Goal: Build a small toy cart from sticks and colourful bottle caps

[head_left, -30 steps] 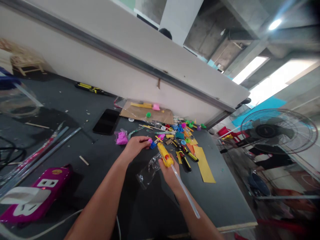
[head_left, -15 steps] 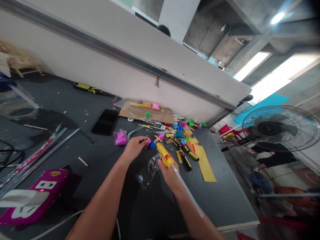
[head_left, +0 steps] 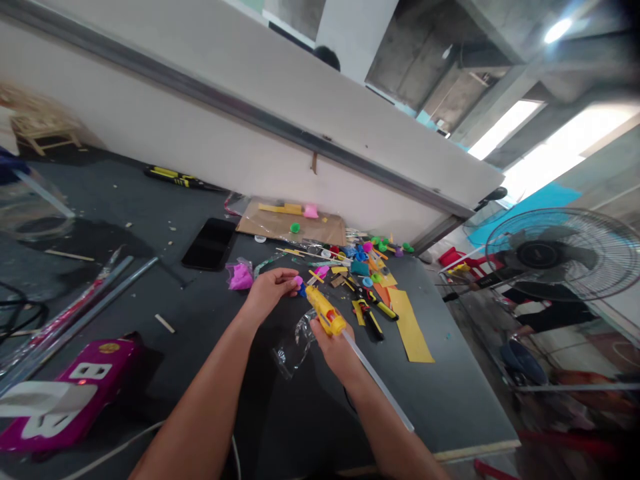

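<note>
My right hand [head_left: 337, 347] is closed around a yellow hot glue gun [head_left: 325, 310], and a long clear glue stick [head_left: 380, 380] juts from its back end toward my forearm. Between the thumb and fingers of my left hand [head_left: 275, 288] is a small pink piece [head_left: 299, 281], too small to name. The gun's blue nozzle tip [head_left: 302, 291] is right beside that piece; whether they touch I cannot tell. A crumpled clear plastic bag [head_left: 293, 347] lies on the dark table below the gun. Left of my left hand rests a bag of pink clay-like material [head_left: 241, 275].
Pliers [head_left: 367, 310], a yellow strip [head_left: 413, 327] and many small coloured pieces [head_left: 363, 253] lie on the right. A phone [head_left: 209, 244], a cardboard sheet [head_left: 275, 227] and a purple power strip [head_left: 75, 393] lie farther left. A white partition [head_left: 240, 147] borders the table; a fan [head_left: 540, 255] stands beyond.
The glue gun has moved slightly left and up, bringing its nozzle closer to the pink piece. My left hand has shifted only a little.
</note>
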Demonstrator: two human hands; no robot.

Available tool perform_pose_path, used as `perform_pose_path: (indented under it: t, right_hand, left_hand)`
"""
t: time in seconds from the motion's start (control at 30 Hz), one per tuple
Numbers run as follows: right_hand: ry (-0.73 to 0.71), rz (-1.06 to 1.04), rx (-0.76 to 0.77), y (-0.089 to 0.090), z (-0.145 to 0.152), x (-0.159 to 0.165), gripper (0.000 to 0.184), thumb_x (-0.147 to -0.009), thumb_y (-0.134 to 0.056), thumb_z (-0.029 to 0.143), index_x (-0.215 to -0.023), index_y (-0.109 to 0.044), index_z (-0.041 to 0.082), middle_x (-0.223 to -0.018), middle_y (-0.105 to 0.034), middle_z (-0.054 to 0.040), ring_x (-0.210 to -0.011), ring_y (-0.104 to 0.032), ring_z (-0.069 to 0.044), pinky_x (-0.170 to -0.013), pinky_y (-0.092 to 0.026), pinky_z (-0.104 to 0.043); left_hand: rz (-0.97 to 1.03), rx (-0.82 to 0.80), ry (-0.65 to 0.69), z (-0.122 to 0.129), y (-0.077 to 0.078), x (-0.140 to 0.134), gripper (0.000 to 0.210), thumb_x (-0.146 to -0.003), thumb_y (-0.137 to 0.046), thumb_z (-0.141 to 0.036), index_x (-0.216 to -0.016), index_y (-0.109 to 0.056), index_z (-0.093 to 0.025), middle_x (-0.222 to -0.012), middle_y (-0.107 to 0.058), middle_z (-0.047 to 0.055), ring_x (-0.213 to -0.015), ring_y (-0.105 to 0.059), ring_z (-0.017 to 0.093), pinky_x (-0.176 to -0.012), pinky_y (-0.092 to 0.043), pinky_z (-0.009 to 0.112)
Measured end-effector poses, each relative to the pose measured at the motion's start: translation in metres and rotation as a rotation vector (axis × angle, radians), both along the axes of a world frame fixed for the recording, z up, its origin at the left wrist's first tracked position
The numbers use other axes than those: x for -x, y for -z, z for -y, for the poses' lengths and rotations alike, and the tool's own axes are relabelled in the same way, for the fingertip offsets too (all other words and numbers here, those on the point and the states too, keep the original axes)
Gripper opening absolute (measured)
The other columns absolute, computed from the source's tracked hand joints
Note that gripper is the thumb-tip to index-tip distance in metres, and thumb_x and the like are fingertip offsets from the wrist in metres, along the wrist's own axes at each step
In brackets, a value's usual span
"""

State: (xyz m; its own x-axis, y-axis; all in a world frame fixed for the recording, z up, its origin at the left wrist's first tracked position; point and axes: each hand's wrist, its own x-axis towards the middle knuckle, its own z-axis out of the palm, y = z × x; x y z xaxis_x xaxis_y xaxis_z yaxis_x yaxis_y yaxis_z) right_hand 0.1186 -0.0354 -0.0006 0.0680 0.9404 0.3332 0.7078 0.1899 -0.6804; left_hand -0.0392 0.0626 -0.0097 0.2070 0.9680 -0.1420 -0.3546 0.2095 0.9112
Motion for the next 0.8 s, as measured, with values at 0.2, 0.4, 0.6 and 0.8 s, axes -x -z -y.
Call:
perform_pose_path:
  t: [0.2,0.4,0.6,0.8]
  right_hand:
    - [0.003,0.025,0.020,-0.0007,0.0007,0.0007,0.023,-0.081,-0.052,0.038,-0.085,-0.064,0.018,-0.073,-0.064,-0.0043,-0.071,-0.063,-0.019,-0.063,-0.050,-0.026]
    - [0.003,-0.013,0.048,-0.0037,-0.0005,0.0017,0.024,-0.082,-0.052,0.039,-0.085,-0.065,0.019,-0.068,-0.064,-0.0037,-0.070,-0.064,-0.019,-0.060,-0.050,-0.025]
    - [-0.002,-0.013,0.054,-0.0057,-0.0010,0.0031,0.024,-0.081,-0.052,0.039,-0.088,-0.066,0.020,-0.069,-0.065,-0.0040,-0.072,-0.064,-0.020,-0.060,-0.050,-0.026]
    - [0.004,0.030,-0.002,-0.0039,-0.0017,0.0034,0.026,-0.083,-0.050,0.038,-0.094,-0.065,0.020,-0.075,-0.066,-0.0048,-0.075,-0.064,-0.020,-0.066,-0.051,-0.027]
  left_hand:
    - [-0.017,-0.033,-0.019,0.0003,-0.0002,0.0000,0.039,-0.055,-0.077,-0.039,-0.080,-0.061,-0.014,-0.071,-0.066,0.001,-0.065,-0.062,0.014,-0.071,-0.052,0.033]
    - [0.026,-0.024,0.001,-0.0003,0.0024,-0.0004,0.036,-0.056,-0.076,-0.036,-0.082,-0.064,-0.014,-0.070,-0.067,0.000,-0.065,-0.061,0.012,-0.071,-0.052,0.031]
    - [0.030,-0.025,0.003,-0.0003,0.0027,-0.0007,0.034,-0.056,-0.077,-0.035,-0.081,-0.066,-0.014,-0.069,-0.067,0.001,-0.064,-0.061,0.013,-0.072,-0.052,0.032]
    - [0.029,0.002,0.002,0.0000,0.0005,-0.0008,0.034,-0.056,-0.077,-0.034,-0.081,-0.066,-0.014,-0.069,-0.068,0.002,-0.064,-0.062,0.014,-0.072,-0.052,0.032]
